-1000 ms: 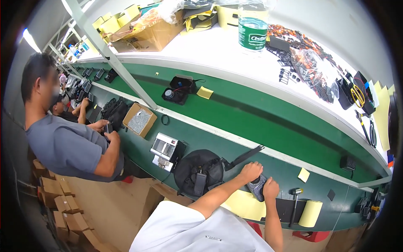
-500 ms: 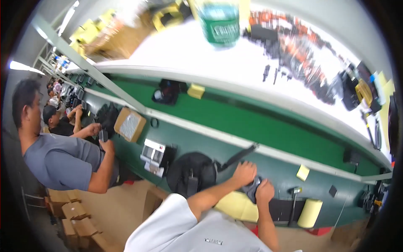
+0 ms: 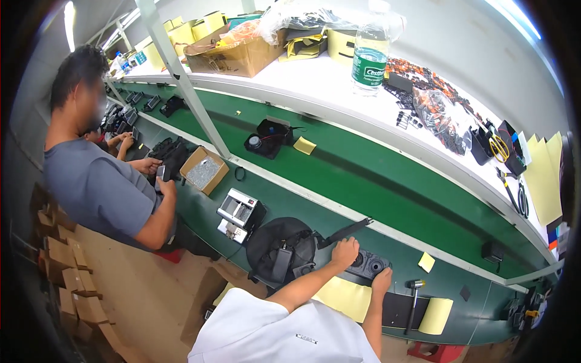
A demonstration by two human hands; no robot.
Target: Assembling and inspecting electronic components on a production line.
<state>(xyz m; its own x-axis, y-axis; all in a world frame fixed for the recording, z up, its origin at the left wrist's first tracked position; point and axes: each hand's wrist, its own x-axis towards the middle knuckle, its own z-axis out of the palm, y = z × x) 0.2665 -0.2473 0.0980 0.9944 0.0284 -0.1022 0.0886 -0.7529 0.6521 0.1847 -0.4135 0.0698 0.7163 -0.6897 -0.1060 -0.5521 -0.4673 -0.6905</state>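
Note:
Between my hands is a black oblong panel (image 3: pixel 366 264) with round, speaker-like rings on its upper face. My left hand (image 3: pixel 346 254) has its fingers curled over the panel's left end. The panel's lower right edge is gripped by my right hand (image 3: pixel 382 281), whose fingertips are partly hidden. Beneath it lies a yellow sheet (image 3: pixel 345 297) beside a black mat. Left of my hands sits a round black fabric bag (image 3: pixel 260 248), with a small black box (image 3: pixel 282 265) on it and a strap (image 3: pixel 346 231) running up to the right.
A hammer (image 3: pixel 414 302) and a yellow roll (image 3: pixel 436 316) lie to the right. A silver-white machine (image 3: pixel 239 212) and a cardboard box (image 3: pixel 204 170) stand at the left, near a co-worker (image 3: pixel 103 181). Above, a white shelf (image 3: pixel 290 81) bears a water bottle (image 3: pixel 369 60) and loose parts.
The panel, earlier tilted and blurred, now shows its ringed face upward between my hands. My view has shifted, bringing more of the shelf into sight. The co-worker still holds a small dark object.

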